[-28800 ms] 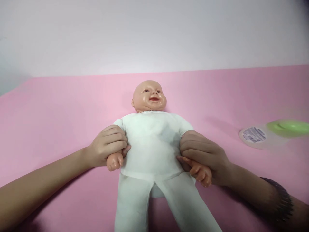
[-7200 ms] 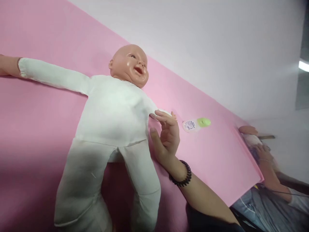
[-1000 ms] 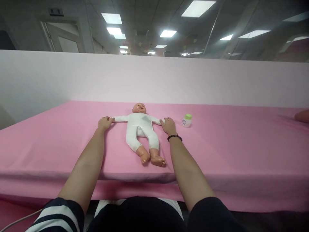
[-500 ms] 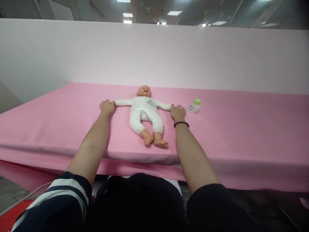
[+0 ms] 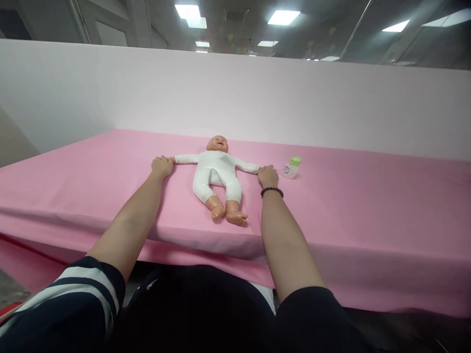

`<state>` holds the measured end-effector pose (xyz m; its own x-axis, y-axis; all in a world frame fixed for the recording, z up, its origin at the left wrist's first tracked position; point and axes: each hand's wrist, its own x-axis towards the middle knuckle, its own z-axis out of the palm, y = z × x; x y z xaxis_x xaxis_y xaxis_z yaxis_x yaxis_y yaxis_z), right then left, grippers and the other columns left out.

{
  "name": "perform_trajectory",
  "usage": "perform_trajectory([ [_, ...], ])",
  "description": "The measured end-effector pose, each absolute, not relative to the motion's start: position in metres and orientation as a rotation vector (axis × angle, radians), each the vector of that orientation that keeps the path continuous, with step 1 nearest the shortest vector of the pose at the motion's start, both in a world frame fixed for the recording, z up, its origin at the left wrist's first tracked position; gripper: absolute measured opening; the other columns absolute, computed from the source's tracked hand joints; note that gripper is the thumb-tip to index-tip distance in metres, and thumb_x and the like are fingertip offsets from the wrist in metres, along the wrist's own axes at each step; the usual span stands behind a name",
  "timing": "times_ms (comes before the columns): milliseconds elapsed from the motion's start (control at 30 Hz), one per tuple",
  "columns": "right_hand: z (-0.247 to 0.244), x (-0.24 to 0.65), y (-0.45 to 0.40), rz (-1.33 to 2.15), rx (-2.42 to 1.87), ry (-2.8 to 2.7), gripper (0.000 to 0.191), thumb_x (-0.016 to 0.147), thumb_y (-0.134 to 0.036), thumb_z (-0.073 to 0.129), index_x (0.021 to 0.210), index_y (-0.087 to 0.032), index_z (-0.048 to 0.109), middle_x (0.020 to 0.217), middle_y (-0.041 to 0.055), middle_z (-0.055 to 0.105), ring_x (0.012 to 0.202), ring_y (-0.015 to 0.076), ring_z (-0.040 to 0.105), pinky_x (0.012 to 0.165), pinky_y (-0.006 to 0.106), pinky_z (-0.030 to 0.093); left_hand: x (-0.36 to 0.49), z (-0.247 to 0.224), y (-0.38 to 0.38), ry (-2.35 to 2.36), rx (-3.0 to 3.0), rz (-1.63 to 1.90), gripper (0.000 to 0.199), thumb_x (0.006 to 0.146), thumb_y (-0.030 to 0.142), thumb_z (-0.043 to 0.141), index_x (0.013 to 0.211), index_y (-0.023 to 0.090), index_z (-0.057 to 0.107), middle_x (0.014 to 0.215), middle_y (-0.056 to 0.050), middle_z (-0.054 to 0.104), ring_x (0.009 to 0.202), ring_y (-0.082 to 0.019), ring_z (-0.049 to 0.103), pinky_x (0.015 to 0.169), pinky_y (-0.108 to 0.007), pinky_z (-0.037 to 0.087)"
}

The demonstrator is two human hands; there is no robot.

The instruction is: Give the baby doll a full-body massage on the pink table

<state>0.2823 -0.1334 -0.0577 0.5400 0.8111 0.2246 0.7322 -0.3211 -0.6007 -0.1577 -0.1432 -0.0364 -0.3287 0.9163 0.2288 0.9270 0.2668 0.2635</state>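
Observation:
A baby doll (image 5: 217, 166) with a white cloth body lies on its back, its head toward the wall and its bare feet toward me. Both its arms are stretched out sideways. My left hand (image 5: 162, 166) is closed around the doll's hand on the left. On the other side, my right hand (image 5: 268, 176), with a dark beaded bracelet at the wrist, is closed on the end of the doll's other arm; the doll's hand there is hidden under my fingers. Just right of that hand, a small clear bottle (image 5: 291, 169) with a green cap stands apart from it.
A pink cloth (image 5: 368, 206) covers the table and hangs over its front edge. Behind it rises a white partition (image 5: 257, 98), with glass and ceiling lights above. Something red (image 5: 9, 309) shows low at the left.
The view has tilted up and shifted slightly, showing more of the ceiling lights. My right hand's fingers look more curled in around the doll's hand. Both hands stay at the doll's arms.

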Motion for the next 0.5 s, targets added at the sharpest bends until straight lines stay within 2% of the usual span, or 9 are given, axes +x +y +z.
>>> perform_trajectory([
  [233,-0.053,0.285,-0.139,0.183,-2.100,-1.208,0.043,0.108,-0.048,0.052,0.133,-0.014,0.062,0.131,0.0134,0.065,0.121,0.0271,0.063,0.108,0.050,0.049,-0.154,-0.035,-0.154,-2.489,-1.806,-0.639,0.067,0.104,0.047,0.026,0.146,-0.001,0.048,0.149,-0.031,0.053,0.138,-0.041,0.052,0.114,-0.049,0.042],
  [500,-0.058,0.287,-0.135,0.163,-2.094,-1.245,0.045,0.106,-0.049,0.056,0.132,-0.013,0.063,0.136,0.0146,0.063,0.129,0.0294,0.060,0.114,0.054,0.044,-0.151,-0.036,-0.156,-2.506,-1.822,-0.638,0.066,0.104,0.050,0.031,0.146,0.002,0.047,0.147,-0.028,0.057,0.136,-0.040,0.055,0.113,-0.047,0.043],
])
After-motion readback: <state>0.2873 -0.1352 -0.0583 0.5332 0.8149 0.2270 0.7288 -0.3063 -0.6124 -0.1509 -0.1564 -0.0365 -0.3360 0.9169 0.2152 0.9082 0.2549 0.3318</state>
